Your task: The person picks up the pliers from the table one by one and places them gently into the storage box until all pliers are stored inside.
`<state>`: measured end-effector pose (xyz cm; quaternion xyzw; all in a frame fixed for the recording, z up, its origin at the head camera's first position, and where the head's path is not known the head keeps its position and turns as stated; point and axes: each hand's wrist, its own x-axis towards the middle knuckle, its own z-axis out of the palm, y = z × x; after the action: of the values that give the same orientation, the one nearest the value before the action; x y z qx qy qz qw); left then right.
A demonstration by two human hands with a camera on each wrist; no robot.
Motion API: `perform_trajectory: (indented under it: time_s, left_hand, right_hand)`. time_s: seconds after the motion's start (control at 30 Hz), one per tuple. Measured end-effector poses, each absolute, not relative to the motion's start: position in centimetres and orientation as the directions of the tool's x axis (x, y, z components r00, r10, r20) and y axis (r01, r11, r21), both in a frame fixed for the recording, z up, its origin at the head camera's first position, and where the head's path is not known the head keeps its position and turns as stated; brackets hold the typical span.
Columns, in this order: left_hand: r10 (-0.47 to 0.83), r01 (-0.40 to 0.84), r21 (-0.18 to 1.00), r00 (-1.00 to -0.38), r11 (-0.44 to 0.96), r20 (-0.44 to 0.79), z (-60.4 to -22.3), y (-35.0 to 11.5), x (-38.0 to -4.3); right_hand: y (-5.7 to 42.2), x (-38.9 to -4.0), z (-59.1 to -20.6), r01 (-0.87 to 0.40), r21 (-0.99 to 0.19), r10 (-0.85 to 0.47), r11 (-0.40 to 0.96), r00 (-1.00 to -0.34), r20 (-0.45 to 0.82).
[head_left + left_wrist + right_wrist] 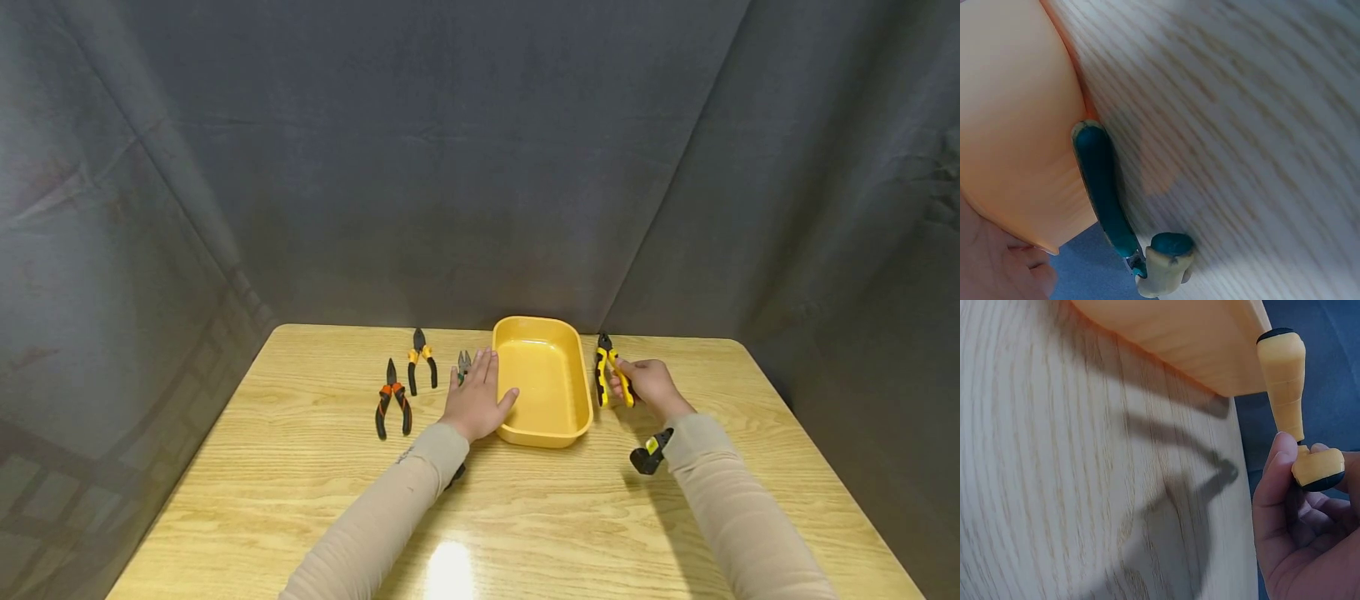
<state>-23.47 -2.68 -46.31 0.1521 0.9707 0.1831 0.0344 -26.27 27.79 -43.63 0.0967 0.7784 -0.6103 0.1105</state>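
One pair of dark-headed metal pliers with yellow-and-black grips [601, 375] seems lifted off the pale wood-grain table [555, 517], just right of the shallow rectangular yellow plastic tray [536, 387]. From my remote post I see the right hand [652, 385] pinching the nearer handle, the two handles spread. My estimate: dense for its size, stiff, hardly fragile, grips not slippery, weight toward the head; held by one leg, it may swivel at the pivot. I'd favour both handles, close to the joint. Left hand [478, 402] lies over the tray's left rim, fingers straight and spread, grasping nothing I can make out. Tray looks light, rigid, easily slid. Green-and-cream-handled pliers [1104, 187] sit beside it, partly hidden by that hand.
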Motion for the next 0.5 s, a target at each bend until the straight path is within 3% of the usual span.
perform_trajectory:
  time_s: [0.5]
  left_hand:
    - [0.296,0.271,0.349,-0.955,0.897,-0.018,-46.7,-2.8,-23.7]
  right_hand:
    - [26.4,-25.8,-42.6,0.24,-0.931,-0.031,0.274,-0.966,-0.258]
